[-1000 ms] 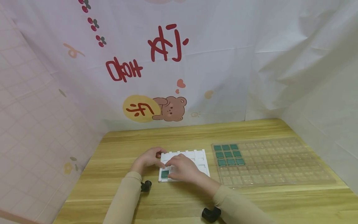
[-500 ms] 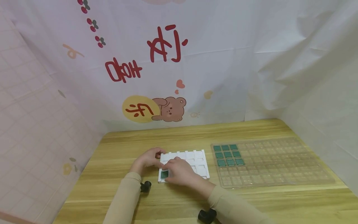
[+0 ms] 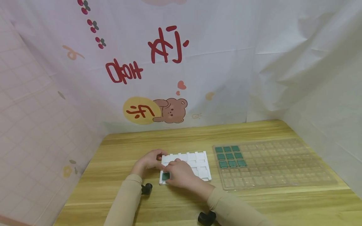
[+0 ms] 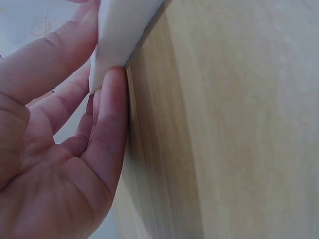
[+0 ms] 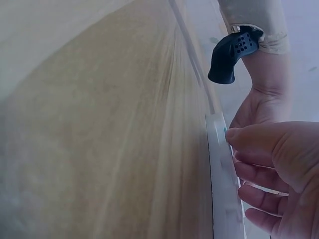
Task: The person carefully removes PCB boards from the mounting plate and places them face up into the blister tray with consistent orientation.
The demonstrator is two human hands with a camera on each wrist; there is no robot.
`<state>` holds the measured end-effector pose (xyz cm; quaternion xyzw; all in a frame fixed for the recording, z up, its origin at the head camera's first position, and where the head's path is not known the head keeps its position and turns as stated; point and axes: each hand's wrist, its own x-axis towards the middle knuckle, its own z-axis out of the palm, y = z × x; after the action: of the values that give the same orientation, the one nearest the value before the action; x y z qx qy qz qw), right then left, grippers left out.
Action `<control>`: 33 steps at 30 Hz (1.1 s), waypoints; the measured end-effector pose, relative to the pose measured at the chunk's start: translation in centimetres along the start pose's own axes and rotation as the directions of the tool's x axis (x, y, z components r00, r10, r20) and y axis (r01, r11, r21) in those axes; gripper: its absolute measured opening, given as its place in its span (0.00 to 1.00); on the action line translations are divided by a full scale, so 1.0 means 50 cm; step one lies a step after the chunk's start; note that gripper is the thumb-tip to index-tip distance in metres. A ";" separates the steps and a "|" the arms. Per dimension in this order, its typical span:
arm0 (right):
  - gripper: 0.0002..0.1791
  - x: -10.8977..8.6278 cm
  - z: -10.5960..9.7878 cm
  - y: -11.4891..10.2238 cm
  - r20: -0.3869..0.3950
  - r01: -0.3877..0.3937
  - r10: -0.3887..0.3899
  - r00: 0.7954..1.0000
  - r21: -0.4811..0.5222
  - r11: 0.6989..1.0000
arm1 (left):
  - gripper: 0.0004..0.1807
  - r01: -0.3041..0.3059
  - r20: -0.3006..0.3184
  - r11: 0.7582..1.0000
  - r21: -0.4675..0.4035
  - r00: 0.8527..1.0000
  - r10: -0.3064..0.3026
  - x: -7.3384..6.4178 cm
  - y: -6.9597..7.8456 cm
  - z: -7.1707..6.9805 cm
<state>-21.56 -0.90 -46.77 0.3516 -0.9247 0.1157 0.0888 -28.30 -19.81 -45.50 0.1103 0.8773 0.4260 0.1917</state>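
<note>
A white pocketed tray (image 3: 203, 172) lies on the table before me. My left hand (image 3: 150, 160) grips its left edge; the left wrist view shows the thumb over the edge and a finger low against its side. In the tray's near-left pocket sits a small square green chip (image 3: 165, 176). My right hand (image 3: 181, 174) reaches over the tray, thumb and forefinger pinching at that chip's edges. From the right wrist, a teal sliver of chip (image 5: 225, 130) shows by the thumb tip. The hand hides part of the tray's middle pockets.
To the right lies a long clear plastic tray (image 3: 277, 163) with many compartments. Several green chips (image 3: 229, 156) fill 3 rows at its far-left part. Black wrist devices (image 3: 146, 189) hang below both sleeves. A printed white cloth (image 3: 220, 78) stands behind the wooden table (image 3: 175, 205).
My right hand has shifted slightly left and nearer to me, its fingers drawing closer about the green chip. The left hand keeps its hold on the white tray.
</note>
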 end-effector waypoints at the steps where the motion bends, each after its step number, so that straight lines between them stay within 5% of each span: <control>1: 0.18 0.000 0.001 0.000 0.001 -0.001 0.001 1.000 -0.008 1.000 | 0.29 -0.001 0.001 1.000 0.002 1.000 0.001 0.000 0.000 0.000; 33: 0.13 0.011 0.014 -0.002 -0.081 0.086 -0.099 0.992 -0.147 0.985 | 0.29 0.008 0.000 0.999 0.044 1.000 -0.008 0.005 -0.005 0.002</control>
<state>-21.93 -1.51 -47.30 0.3816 -0.9085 0.0602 0.1596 -28.51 -19.80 -45.79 0.1110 0.8868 0.4059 0.1911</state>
